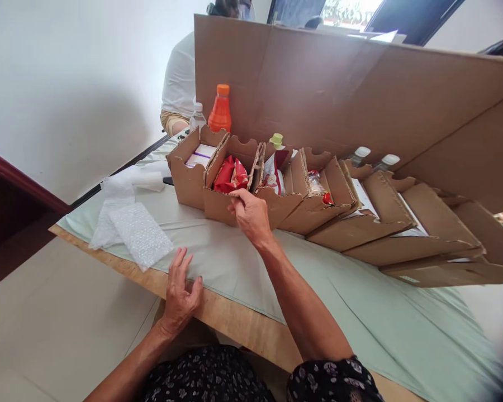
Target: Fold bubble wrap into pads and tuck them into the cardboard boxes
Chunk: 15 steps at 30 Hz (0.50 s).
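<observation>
My right hand [250,216] is at the front edge of a cardboard box [220,207] with red packets [231,175] inside. Its fingers are curled at the rim, and whether they pinch the cardboard is hard to tell. My left hand [181,296] rests at the table's front edge, fingers spread, holding nothing. Just beyond it lies bubble wrap [141,235]. The leftmost box [189,181] contains white packs [201,155]. To the right of my right hand, another box [279,207] holds a red and white packet [272,174].
More cardboard boxes [375,240] lean in a row to the right. Behind them rise a large cardboard panel [339,95], an orange bottle [221,111] and clear bottles [197,118]. A person in a white shirt [180,72] is behind the table [251,329].
</observation>
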{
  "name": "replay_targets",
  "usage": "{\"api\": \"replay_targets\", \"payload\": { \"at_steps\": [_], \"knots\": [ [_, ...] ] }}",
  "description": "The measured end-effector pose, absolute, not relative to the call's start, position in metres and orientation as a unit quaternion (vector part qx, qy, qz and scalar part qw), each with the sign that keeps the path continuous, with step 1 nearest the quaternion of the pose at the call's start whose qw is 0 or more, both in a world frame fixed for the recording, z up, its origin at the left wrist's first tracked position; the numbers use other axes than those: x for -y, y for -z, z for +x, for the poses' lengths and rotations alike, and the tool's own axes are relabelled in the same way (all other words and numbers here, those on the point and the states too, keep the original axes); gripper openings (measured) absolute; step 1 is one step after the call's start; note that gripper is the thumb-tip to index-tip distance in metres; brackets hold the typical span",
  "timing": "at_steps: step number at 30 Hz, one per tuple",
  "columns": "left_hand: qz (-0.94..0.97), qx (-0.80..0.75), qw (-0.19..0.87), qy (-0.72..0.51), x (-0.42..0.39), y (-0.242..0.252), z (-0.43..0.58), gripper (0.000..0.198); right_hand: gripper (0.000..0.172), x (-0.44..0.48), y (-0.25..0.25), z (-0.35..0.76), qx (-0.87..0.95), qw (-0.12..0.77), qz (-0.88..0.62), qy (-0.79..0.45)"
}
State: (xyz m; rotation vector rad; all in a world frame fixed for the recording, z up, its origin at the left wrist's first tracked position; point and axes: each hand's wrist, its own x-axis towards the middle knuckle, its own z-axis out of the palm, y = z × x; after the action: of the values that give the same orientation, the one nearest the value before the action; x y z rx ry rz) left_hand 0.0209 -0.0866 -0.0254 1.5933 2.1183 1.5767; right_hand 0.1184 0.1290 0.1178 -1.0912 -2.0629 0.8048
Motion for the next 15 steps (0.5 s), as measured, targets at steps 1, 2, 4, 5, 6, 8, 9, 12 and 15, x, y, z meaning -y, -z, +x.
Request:
{"api": "replay_targets", "payload": {
  "at_steps": [1,2,4,5,6,8,9,12,15],
  "knots": [
    [0.49,-0.689,0.046,-0.533,0.087,0.026,0.02,0.061,0.026,-0.115,-0.118,0.126,0.792,0.332,-0.402,-0.317],
    [0.463,-0.687,0.066,-0.556,0.088,0.026,0.018,0.067,0.026,-0.099,-0.119,0.138,0.798,0.332,-0.387,-0.323],
    [0.422,-0.671,0.102,-0.601,0.09,0.026,0.014,0.075,0.025,-0.066,-0.121,0.171,0.809,0.32,-0.356,-0.34],
    [0.409,-0.66,0.113,-0.619,0.092,0.024,0.011,0.077,0.024,-0.05,-0.122,0.192,0.812,0.313,-0.347,-0.35],
    [0.403,-0.649,0.12,-0.634,0.094,0.021,0.01,0.079,0.024,-0.037,-0.123,0.214,0.811,0.308,-0.344,-0.359],
    [0.408,-0.632,0.133,-0.645,0.099,0.014,0.009,0.084,0.023,-0.015,-0.123,0.261,0.8,0.312,-0.364,-0.362],
    [0.418,-0.625,0.142,-0.644,0.101,0.01,0.01,0.087,0.023,-0.007,-0.121,0.283,0.788,0.324,-0.386,-0.353],
    [0.461,-0.601,0.17,-0.63,0.103,-0.003,0.021,0.091,0.027,0.012,-0.113,0.342,0.715,0.413,-0.459,-0.329],
    [0.493,-0.587,0.193,-0.613,0.102,-0.012,0.037,0.091,0.055,0.03,-0.099,0.383,0.651,0.496,-0.452,-0.356]
  ]
}}
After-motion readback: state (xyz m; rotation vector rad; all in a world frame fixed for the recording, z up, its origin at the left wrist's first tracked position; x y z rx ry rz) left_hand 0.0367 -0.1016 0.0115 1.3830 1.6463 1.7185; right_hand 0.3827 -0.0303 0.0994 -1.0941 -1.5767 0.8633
